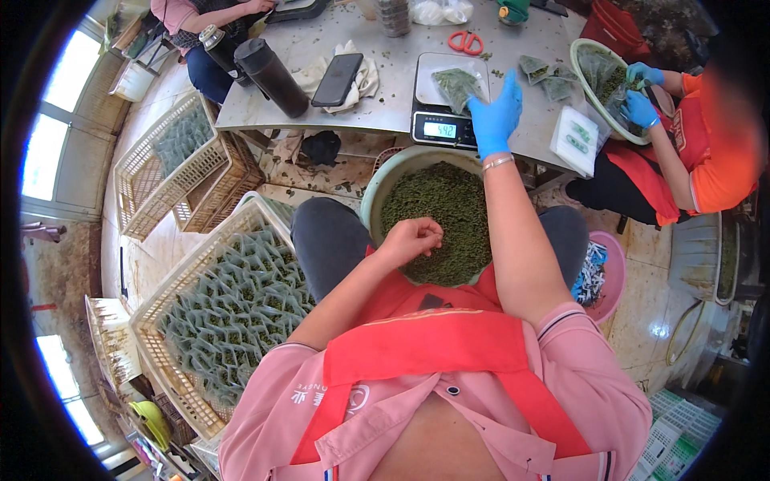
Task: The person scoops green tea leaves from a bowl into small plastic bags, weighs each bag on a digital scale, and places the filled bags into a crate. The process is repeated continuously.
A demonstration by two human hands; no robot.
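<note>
A clear bag of green granules [455, 86] lies on the digital scale [443, 129], whose display is lit. Beside the bag, my right hand [495, 112] in a blue glove has its fingers stretched out, with the thumb side at the bag's edge; whether it touches the bag I cannot tell. My bare left hand [412, 240] hangs over the round basin [370, 196] of small green pellets [437, 208] between my knees. Its fingers are curled in, and anything inside them is hidden.
Filled bags crowd a crate [148, 309] at left; more crates [132, 180] stand behind. On the metal table are a phone [338, 80], a dark tumbler [273, 78], red scissors [465, 42] and small bags [553, 78]. A gloved co-worker [682, 152] handles another basin [579, 60]; a pink basin [613, 276] sits right.
</note>
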